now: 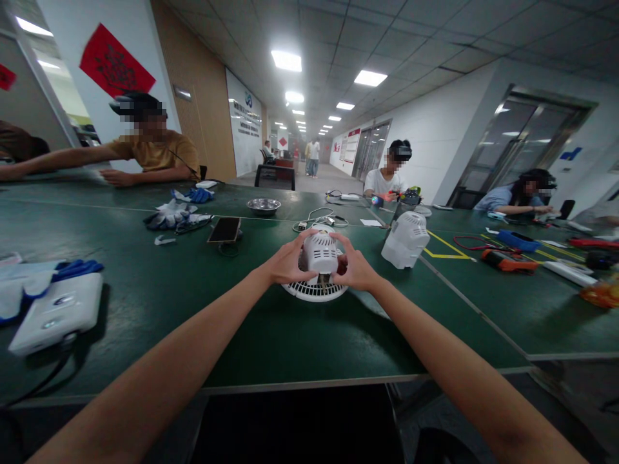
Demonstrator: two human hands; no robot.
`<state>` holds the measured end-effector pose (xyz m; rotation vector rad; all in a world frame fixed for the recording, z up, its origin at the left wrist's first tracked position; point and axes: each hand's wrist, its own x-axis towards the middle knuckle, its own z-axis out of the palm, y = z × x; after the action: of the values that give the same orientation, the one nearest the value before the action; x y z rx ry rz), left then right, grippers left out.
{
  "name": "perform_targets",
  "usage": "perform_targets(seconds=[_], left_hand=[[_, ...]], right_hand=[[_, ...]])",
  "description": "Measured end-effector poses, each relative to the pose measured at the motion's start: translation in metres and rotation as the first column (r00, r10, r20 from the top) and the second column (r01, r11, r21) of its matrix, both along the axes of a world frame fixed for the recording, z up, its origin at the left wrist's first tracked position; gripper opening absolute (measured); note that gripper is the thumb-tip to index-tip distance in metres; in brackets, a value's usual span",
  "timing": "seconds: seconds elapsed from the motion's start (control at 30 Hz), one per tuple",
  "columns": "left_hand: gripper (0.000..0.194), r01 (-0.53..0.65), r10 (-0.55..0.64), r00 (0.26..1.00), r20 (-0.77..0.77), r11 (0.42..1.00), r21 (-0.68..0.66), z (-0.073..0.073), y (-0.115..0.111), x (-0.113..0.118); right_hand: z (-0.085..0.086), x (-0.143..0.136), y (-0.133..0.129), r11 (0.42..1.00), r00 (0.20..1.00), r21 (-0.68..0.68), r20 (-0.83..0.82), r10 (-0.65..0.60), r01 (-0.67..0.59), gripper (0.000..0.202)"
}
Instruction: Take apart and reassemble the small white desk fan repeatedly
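A white slotted motor cover sits over the back of a small fan, above its round white grille, which rests face down on the green table. My left hand grips the cover's left side, thumb low and fingers at the top. On the opposite side my right hand clasps it the same way. Below the cover, a gap shows some of the inner parts, too small to make out. A white plastic housing with slots stands on the table to the right of my right hand.
Beyond the fan lie a white cable and a metal bowl. At left are a phone, gloves and a white device with a cord. An orange multimeter lies right. Several people sit around the table.
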<state>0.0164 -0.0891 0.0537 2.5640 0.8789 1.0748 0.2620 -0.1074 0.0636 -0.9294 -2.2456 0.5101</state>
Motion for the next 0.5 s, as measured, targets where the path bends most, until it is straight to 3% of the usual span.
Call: perform_targets(seconds=[0.17, 0.27, 0.5], left_hand=[[0.102, 0.006, -0.006, 1.000, -0.027, 1.000, -0.003, 0.000, -0.002, -0.002], [0.108, -0.055, 0.056, 0.997, -0.052, 0.998, 0.024, -0.005, 0.000, 0.001], [0.108, -0.163, 0.166, 0.985, -0.034, 0.983, 0.083, -0.016, 0.010, 0.009]], right_hand=[[-0.003, 0.003, 0.003, 1.000, 1.000, 0.002, 0.006, 0.024, -0.024, 0.099], [-0.007, 0.004, 0.005, 1.000, 1.000, 0.026, 0.007, 0.015, -0.016, 0.099], [-0.016, 0.000, 0.011, 0.974, 0.984, 0.143, -0.053, -0.168, 0.174, 0.104]])
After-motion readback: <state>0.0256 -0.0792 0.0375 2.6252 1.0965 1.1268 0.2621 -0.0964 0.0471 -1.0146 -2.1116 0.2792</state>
